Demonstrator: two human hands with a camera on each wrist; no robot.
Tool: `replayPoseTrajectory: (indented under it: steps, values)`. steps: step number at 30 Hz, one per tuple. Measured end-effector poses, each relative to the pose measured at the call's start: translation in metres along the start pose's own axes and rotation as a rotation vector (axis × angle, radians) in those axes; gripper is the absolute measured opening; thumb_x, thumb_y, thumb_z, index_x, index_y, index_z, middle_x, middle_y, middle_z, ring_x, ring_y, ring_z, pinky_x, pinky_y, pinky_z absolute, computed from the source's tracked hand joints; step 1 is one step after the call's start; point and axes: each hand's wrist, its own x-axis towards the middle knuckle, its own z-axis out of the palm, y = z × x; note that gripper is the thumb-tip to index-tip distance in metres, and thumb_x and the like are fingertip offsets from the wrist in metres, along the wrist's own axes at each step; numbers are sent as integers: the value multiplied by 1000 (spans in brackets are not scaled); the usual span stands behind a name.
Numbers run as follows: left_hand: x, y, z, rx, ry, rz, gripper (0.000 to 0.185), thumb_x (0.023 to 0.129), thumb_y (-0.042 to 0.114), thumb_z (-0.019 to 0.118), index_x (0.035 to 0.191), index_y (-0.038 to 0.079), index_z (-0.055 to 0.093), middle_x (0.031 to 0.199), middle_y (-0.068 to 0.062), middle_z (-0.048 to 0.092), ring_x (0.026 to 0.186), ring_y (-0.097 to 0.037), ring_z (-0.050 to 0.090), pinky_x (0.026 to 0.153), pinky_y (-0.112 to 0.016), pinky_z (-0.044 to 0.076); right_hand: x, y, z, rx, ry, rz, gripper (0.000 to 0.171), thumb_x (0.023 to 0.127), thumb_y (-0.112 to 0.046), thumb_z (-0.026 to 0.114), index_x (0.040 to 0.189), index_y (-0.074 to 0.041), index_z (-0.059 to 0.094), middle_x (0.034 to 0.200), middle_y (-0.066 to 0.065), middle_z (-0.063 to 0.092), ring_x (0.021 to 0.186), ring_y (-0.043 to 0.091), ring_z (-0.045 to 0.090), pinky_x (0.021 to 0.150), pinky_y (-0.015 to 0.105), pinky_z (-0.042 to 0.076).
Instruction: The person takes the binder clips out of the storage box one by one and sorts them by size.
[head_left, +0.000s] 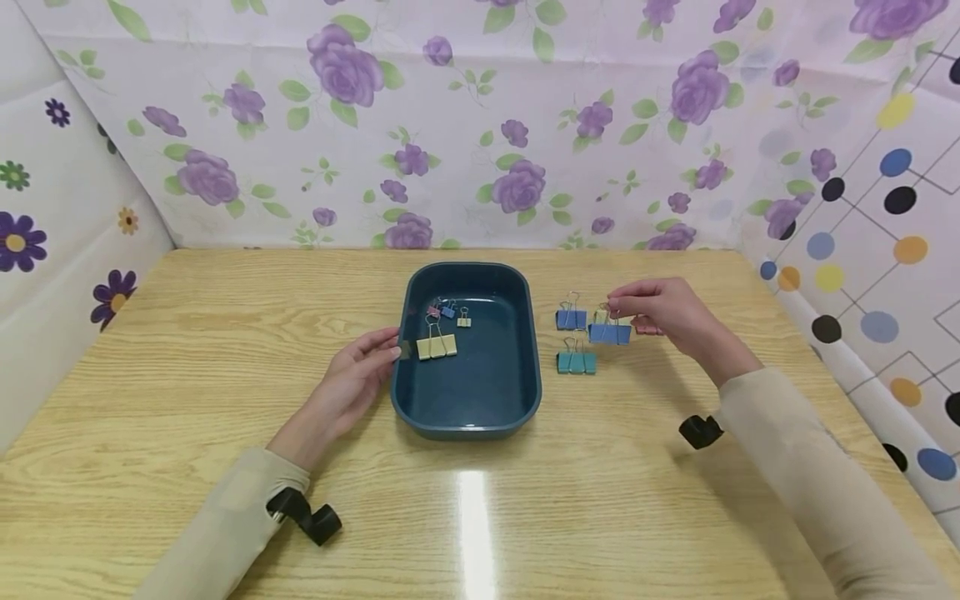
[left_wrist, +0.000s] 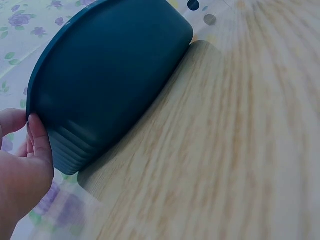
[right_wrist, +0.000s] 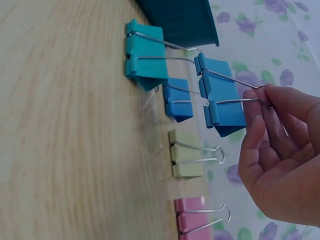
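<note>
My right hand (head_left: 660,312) pinches a blue binder clip (head_left: 610,334) by its wire handles; in the right wrist view the clip (right_wrist: 220,95) hangs from thumb and fingertips, raised off the table. Around it stand a smaller blue clip (head_left: 572,320), a teal clip (head_left: 576,363), a pale yellow clip (right_wrist: 185,157) and a pink clip (right_wrist: 194,220). My left hand (head_left: 354,375) grips the left rim of a dark blue tray (head_left: 467,425), thumb over the edge in the left wrist view. Inside the tray lie a large yellow clip (head_left: 437,347) and several small clips (head_left: 464,317).
The tray stands mid-table, left of the loose clips. A flowered cloth (head_left: 442,150) hangs behind the wooden table (head_left: 187,358), with patterned cloths on both sides. Black camera mounts (head_left: 303,515) stick out from both sleeves.
</note>
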Motion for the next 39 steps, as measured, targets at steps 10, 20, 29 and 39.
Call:
replayPoseTrajectory:
  steps: [10, 20, 29, 39]
  values:
    - [-1, 0, 0, 3, -1, -5, 42, 97, -4, 49, 136, -10, 36, 117, -9, 52, 102, -12, 54, 90, -20, 46, -5, 20, -9, -76, 21, -4, 49, 91, -27, 69, 123, 8, 58, 101, 2, 70, 92, 11, 65, 82, 26, 53]
    - [0, -1, -1, -5, -3, 5, 42, 97, -5, 49, 136, -11, 36, 116, -9, 53, 100, -11, 55, 88, -19, 46, -9, 36, -10, -48, 7, 23, 40, 91, -23, 70, 117, 7, 62, 97, 1, 70, 89, 12, 65, 78, 27, 53]
    - [0, -1, 0, 5, -2, 5, 41, 97, -4, 50, 136, -11, 37, 117, -9, 53, 101, -12, 55, 89, -20, 46, -8, 43, -9, -96, 0, 34, 43, 91, -24, 69, 119, 7, 61, 101, -2, 67, 91, 9, 63, 81, 29, 52]
    - [0, -2, -1, 5, 0, 11, 40, 97, -4, 50, 135, -10, 38, 116, -9, 53, 100, -12, 55, 88, -20, 46, -7, 46, -6, -56, -5, 19, 40, 91, -20, 69, 116, 10, 60, 97, -3, 68, 89, 9, 63, 76, 25, 52]
